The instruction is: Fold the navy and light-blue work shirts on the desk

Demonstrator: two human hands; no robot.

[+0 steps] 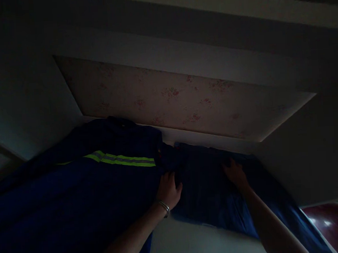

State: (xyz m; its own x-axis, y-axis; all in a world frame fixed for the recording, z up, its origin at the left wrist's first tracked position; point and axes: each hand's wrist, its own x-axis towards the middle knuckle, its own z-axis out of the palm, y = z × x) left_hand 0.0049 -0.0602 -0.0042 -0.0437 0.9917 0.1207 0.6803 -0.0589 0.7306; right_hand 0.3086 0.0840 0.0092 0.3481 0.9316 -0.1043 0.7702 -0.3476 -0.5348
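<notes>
A dark blue work jacket with a yellow-green and grey reflective stripe lies spread out on the left. Beside it on the right is a second blue garment, laid flat; it looks like trousers, but the dim light hides its details. My left hand, with a bracelet at the wrist, rests where the two garments meet, thumb apart from the fingers. Over on the right-hand garment lies my right hand, its fingers apart on the cloth. Both sets of fingertips are hard to make out in the shade.
The garments lie on a pale surface. Behind them rises a pale board with a recessed floral panel, topped by a ledge. Pale side walls stand left and right. A shiny dark red surface shows at the lower right.
</notes>
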